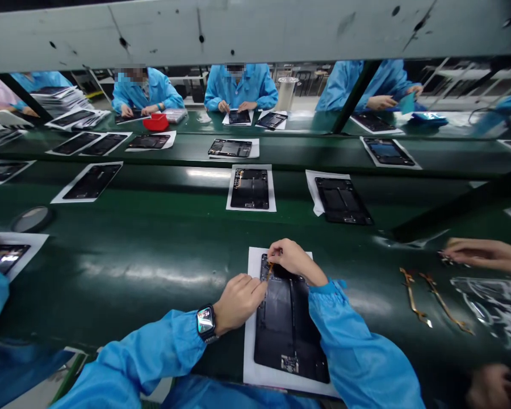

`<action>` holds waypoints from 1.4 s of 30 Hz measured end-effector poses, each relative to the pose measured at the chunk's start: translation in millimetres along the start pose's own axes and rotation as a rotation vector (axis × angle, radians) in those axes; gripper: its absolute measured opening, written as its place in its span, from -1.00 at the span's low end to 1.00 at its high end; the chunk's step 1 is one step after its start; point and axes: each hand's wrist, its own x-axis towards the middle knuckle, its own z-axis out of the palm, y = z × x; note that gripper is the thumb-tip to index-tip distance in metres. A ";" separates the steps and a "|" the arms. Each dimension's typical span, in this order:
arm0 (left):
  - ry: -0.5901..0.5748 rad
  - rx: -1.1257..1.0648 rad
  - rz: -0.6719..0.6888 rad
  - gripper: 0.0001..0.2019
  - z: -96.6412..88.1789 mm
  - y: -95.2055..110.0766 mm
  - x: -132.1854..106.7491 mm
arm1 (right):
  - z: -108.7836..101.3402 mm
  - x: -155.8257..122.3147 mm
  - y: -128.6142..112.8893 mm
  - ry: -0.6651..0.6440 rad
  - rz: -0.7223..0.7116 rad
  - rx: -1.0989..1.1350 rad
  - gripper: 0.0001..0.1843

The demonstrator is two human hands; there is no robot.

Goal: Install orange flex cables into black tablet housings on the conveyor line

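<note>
A black tablet housing [276, 329] lies on a sheet of white paper [250, 341] right in front of me. Over its upper left corner, a thin orange flex cable [269, 271] runs between my two hands. My right hand [292, 258] pinches the cable's upper end near the housing's top edge. The lower end sits at the closed fingertips of my left hand [242, 298], which reaches in from the left side. Those fingertips are partly hidden by the hand itself. A smartwatch [205, 321] is on my left wrist.
Two loose flex cables [415, 298] lie to the right, beside clear plastic bags [494, 307] and another person's hand [479, 254]. A roll of tape [32, 218] rests at left. Beyond, tablet housings on paper [250, 188] line the green belt [174, 190]; co-workers sit opposite.
</note>
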 end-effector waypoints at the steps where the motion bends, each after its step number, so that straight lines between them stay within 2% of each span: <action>1: 0.000 -0.002 0.000 -0.88 1.5 0.0 -0.8 | 0.3 3.3 -0.1 -0.014 0.007 -0.008 -0.95; 11: -0.045 -0.086 0.022 -0.84 8.5 -0.5 -6.3 | -3.1 21.8 -1.6 -0.083 0.076 -0.192 -0.81; 21: -0.124 -0.167 0.041 -0.82 11.0 -2.5 -8.9 | 3.0 -5.3 -6.0 -0.034 -0.036 -0.413 -0.72; 27: -0.093 -0.139 0.026 -0.77 6.9 -0.5 -7.8 | 6.8 -17.4 -4.8 0.029 -0.096 -0.498 -0.79; 33: -0.077 -0.135 -0.004 -0.79 7.6 0.0 -7.2 | 19.0 -21.9 7.9 0.167 -0.150 -0.587 -0.77; 35: -0.070 -0.151 0.000 -0.80 8.8 -0.3 -6.9 | 20.6 -23.1 9.9 0.175 -0.162 -0.581 -0.77; 40: 0.033 -0.199 0.058 -0.80 17.0 -1.1 -9.6 | 15.7 -23.0 10.8 0.135 -0.179 -0.506 -0.77; 42: 0.021 -0.206 0.085 -0.80 19.8 -1.1 -11.1 | 12.9 -22.1 11.1 0.116 -0.173 -0.483 -0.76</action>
